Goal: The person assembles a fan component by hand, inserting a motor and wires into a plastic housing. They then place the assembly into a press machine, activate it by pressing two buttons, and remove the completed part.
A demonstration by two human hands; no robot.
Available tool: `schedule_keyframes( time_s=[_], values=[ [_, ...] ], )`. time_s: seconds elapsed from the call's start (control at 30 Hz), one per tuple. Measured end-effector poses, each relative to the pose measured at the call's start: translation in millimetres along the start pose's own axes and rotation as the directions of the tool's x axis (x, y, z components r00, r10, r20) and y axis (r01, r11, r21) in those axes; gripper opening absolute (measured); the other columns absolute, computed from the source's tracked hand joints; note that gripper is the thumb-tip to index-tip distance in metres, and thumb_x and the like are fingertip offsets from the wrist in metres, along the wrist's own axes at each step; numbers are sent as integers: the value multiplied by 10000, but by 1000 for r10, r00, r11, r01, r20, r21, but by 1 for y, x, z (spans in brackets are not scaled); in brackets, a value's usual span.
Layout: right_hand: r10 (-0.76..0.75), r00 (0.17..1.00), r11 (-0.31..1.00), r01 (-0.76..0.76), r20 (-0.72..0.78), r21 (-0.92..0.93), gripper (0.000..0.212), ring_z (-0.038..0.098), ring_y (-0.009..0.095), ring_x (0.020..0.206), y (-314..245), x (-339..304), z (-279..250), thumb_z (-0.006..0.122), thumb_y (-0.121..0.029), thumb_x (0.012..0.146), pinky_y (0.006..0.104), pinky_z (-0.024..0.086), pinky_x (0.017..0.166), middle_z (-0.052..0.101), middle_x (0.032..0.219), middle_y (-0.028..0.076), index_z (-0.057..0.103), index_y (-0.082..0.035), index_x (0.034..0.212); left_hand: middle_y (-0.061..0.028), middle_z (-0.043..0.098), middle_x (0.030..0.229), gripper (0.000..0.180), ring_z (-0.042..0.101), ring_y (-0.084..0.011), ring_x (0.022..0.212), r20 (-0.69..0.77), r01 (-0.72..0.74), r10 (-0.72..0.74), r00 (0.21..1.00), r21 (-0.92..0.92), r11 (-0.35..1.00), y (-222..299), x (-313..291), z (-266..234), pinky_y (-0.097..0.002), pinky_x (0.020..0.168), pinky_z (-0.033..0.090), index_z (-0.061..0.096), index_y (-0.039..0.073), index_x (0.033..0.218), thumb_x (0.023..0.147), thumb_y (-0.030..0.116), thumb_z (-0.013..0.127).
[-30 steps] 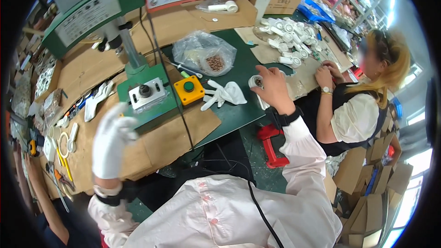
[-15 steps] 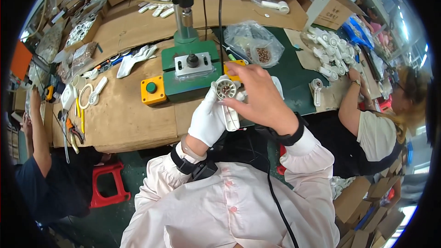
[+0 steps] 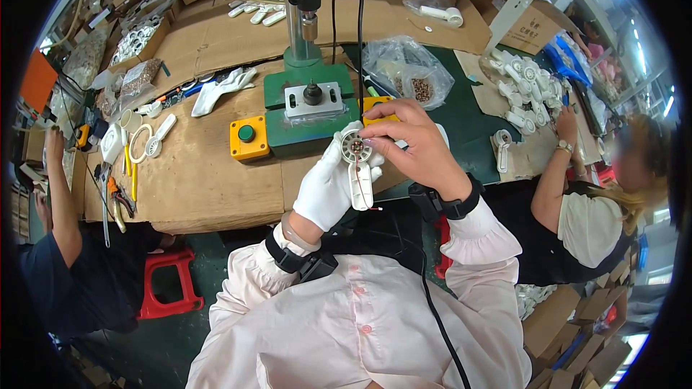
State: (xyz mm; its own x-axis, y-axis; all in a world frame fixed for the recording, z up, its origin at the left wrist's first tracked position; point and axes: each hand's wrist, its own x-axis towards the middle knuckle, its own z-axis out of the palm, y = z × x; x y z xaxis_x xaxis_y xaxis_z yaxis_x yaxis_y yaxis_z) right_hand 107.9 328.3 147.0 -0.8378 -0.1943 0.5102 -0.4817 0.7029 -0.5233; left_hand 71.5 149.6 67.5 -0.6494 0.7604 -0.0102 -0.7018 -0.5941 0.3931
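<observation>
My left hand [image 3: 321, 191], in a white glove, grips a white handheld-fan housing [image 3: 361, 191] with a round, ribbed head and a short handle. A thin red wire runs down the handle and out past its lower end. Within the round head sits a small coppery motor part [image 3: 357, 146]. My bare right hand [image 3: 427, 150] reaches over from the right, thumb and forefinger brought together at the head's centre. Whatever lies between those fingertips is too small to make out. Just beyond both hands stands a green press [image 3: 306, 130] with a metal plate on its base.
Yellow button boxes [image 3: 249, 138] flank the press. A clear bag of small coppery parts [image 3: 418, 86] lies behind my right hand. White fan housings [image 3: 525, 86] are heaped at right, near a co-worker. Pliers [image 3: 121, 198] and a white glove [image 3: 220, 90] lie at left.
My right hand has drawn its spread fingers together, and its thumb and forefinger are now at the centre of the housing's head. The left hand keeps its hold.
</observation>
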Motion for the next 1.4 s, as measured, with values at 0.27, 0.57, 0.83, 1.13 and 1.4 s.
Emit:
schedule_keyframes(
  time_s=[0.27,0.57,0.83,1.13,1.4],
  values=[
    [-19,1000,1000,19,-1,16,202,586,255,1040,6,3,1,728,-78,813,362,460,915,665,1086,49,742,-109,1012,-99,570,1292,553,617,-254,1095,-2,15,-15,1000,18,1000,3,1,0,-405,930,521,381,111,1466,1015,415,480],
    [-75,994,997,75,74,-4,215,580,256,1047,11,11,1,773,-124,767,366,461,904,662,1101,46,754,-119,981,-99,563,1320,504,595,-285,1160,2,18,-18,1000,43,999,3,0,-7,-455,964,504,415,104,1427,1024,403,460],
    [-140,981,987,149,135,-55,216,572,279,1051,8,19,2,787,-150,740,385,451,915,658,1100,41,761,-131,954,-82,570,1286,483,603,-247,1112,-63,-12,15,998,54,998,3,0,-4,-454,967,501,429,105,1403,1024,402,461],
    [-99,985,995,102,144,-17,189,572,282,1046,6,19,1,787,-152,740,388,447,921,660,1084,39,764,-127,926,-76,575,1268,480,606,-234,1095,-56,-37,42,998,80,996,5,-2,5,-449,954,508,435,97,1392,1024,405,463],
    [-114,985,991,122,132,-49,176,572,283,1053,5,20,4,762,-144,776,387,445,926,664,1105,31,756,-124,951,-77,565,1299,529,603,-232,1119,-17,-1,2,1000,23,1000,6,-1,-6,-417,956,507,388,108,1457,1024,400,469]
  ],
)
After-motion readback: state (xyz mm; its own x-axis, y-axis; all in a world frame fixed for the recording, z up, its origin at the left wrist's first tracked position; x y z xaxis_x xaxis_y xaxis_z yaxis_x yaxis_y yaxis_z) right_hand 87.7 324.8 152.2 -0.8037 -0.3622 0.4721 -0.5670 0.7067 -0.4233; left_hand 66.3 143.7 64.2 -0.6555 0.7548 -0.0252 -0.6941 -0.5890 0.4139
